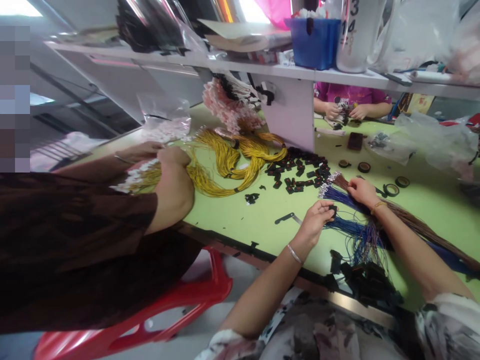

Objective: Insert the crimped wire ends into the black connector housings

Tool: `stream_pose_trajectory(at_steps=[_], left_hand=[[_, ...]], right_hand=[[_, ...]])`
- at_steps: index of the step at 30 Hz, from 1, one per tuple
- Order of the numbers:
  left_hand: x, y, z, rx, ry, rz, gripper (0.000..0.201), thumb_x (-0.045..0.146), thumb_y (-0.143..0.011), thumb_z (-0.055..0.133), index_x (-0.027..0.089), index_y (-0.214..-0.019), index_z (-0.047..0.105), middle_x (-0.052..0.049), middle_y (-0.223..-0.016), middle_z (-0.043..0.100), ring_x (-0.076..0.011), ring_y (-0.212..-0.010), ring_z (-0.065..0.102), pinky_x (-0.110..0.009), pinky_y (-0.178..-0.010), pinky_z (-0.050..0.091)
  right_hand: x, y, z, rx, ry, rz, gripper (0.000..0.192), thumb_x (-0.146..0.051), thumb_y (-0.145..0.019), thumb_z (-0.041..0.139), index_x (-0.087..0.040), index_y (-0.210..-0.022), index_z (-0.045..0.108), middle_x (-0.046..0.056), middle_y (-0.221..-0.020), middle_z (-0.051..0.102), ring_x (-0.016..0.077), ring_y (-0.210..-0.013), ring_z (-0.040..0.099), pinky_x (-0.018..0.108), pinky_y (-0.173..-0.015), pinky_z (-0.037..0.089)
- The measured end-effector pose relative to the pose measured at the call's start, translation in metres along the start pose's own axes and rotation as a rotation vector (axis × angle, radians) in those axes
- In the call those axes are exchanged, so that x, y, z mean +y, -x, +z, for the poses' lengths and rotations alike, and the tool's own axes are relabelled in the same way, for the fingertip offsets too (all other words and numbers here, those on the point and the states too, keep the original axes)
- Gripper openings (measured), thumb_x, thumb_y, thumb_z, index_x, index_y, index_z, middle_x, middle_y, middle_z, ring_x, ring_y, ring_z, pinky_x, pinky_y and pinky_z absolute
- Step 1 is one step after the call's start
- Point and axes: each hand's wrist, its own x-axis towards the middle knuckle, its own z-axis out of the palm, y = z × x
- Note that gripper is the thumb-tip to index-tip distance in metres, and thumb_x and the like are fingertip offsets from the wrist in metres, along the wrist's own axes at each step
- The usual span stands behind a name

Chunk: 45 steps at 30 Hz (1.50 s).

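Observation:
My left hand (pixel 317 220) pinches a small black connector (pixel 333 209) above the green table (pixel 240 220). My right hand (pixel 360 191) grips thin wires at the tip of a blue wire bundle (pixel 347 200) lying beside a brown wire bundle (pixel 412 222). The two hands are close together, the wire ends pointing toward the connector. Finished blue wires with black connectors (pixel 365 272) pile up at the table's near edge.
Loose black connectors (pixel 300 172) lie ahead. A co-worker in a dark brown sleeve (pixel 75 240) on the left handles yellow wires (pixel 228 165). Another person's hands (pixel 343 111) work across the table. Tape rolls (pixel 392 189), plastic bags, a red chair (pixel 150 310) and a cluttered shelf (pixel 262 65) surround the spot.

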Motion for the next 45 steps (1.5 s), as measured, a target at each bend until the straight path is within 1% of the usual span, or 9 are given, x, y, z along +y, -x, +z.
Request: stream_pose_trajectory(at_steps=[4,8,12,16,20,23,26,35,45], left_hand=[[-0.008,-0.004,-0.004,0.018,0.012,-0.032,0.026,0.017,-0.065,0.073,0.014,-0.089,0.063,-0.005,-0.082,0.065,-0.0103,-0.072,0.058,-0.022,-0.066,0.044],[-0.014,-0.006,-0.011,0.011,0.055,-0.026,0.030,0.019,-0.064,0.075,0.014,-0.090,0.063,-0.005,-0.084,0.065,-0.0111,-0.074,0.058,-0.023,-0.067,0.045],[-0.015,-0.008,-0.013,-0.001,0.082,-0.026,0.031,0.020,-0.063,0.076,0.014,-0.090,0.063,-0.005,-0.085,0.065,-0.0107,-0.074,0.058,-0.024,-0.069,0.045],[-0.016,-0.008,-0.012,-0.014,0.096,-0.027,0.031,0.020,-0.062,0.077,0.015,-0.090,0.063,-0.005,-0.085,0.065,-0.0108,-0.074,0.058,-0.023,-0.068,0.045],[-0.016,-0.007,-0.012,-0.023,0.102,-0.017,0.031,0.020,-0.063,0.076,0.015,-0.090,0.063,-0.004,-0.085,0.064,-0.0106,-0.075,0.058,-0.023,-0.068,0.044],[-0.017,-0.006,-0.012,-0.025,0.118,-0.009,0.030,0.019,-0.064,0.075,0.015,-0.090,0.062,-0.003,-0.083,0.062,-0.0096,-0.074,0.057,-0.023,-0.070,0.044],[-0.016,-0.005,-0.012,-0.036,0.158,-0.005,0.029,0.018,-0.065,0.074,0.016,-0.091,0.061,-0.002,-0.084,0.061,-0.0094,-0.075,0.057,-0.022,-0.071,0.044],[-0.013,-0.006,-0.010,-0.057,0.285,-0.028,0.025,0.011,-0.067,0.070,0.016,-0.091,0.062,-0.002,-0.086,0.059,-0.0096,-0.076,0.054,-0.023,-0.072,0.044],[-0.014,-0.004,-0.010,-0.066,0.279,-0.031,0.024,0.010,-0.070,0.067,0.015,-0.092,0.062,-0.002,-0.088,0.059,-0.0094,-0.077,0.055,-0.023,-0.072,0.045]], right_hand=[[0.009,-0.003,0.002,-0.053,-0.011,-0.037,0.023,-0.033,-0.086,0.047,-0.019,-0.083,0.065,0.006,-0.086,0.066,0.0161,-0.073,0.054,0.025,-0.058,0.030],[0.008,0.001,-0.009,0.002,0.175,-0.120,0.026,-0.027,-0.089,0.041,-0.017,-0.089,0.064,0.011,-0.093,0.064,0.0194,-0.077,0.057,0.028,-0.061,0.031],[0.000,0.000,-0.020,-0.028,0.290,-0.094,0.024,-0.025,-0.089,0.041,-0.015,-0.094,0.063,0.015,-0.092,0.065,0.0218,-0.076,0.059,0.029,-0.062,0.031],[-0.011,-0.009,-0.022,-0.005,0.111,-0.075,0.018,-0.025,-0.086,0.045,-0.015,-0.087,0.061,0.011,-0.081,0.066,0.0182,-0.067,0.055,0.027,-0.058,0.030],[-0.035,-0.012,-0.019,0.057,-0.255,-0.212,0.016,-0.027,-0.081,0.048,-0.018,-0.069,0.055,0.003,-0.068,0.061,0.0138,-0.061,0.049,0.025,-0.057,0.032],[-0.056,-0.005,-0.021,0.050,-0.530,-0.291,0.018,-0.031,-0.079,0.049,-0.018,-0.066,0.052,-0.001,-0.061,0.054,0.0114,-0.057,0.044,0.023,-0.055,0.033],[-0.066,0.013,-0.025,0.003,-0.680,-0.317,0.017,-0.031,-0.076,0.051,-0.018,-0.066,0.053,-0.002,-0.061,0.052,0.0102,-0.056,0.042,0.022,-0.054,0.034],[-0.048,0.080,-0.012,-0.084,-0.751,-0.247,0.010,-0.024,-0.070,0.054,-0.017,-0.063,0.053,-0.004,-0.056,0.045,0.0080,-0.052,0.036,0.021,-0.050,0.030],[-0.049,0.090,-0.002,-0.001,-0.622,-0.193,0.014,-0.022,-0.071,0.053,-0.017,-0.058,0.051,-0.004,-0.053,0.050,0.0078,-0.049,0.037,0.021,-0.050,0.031]])
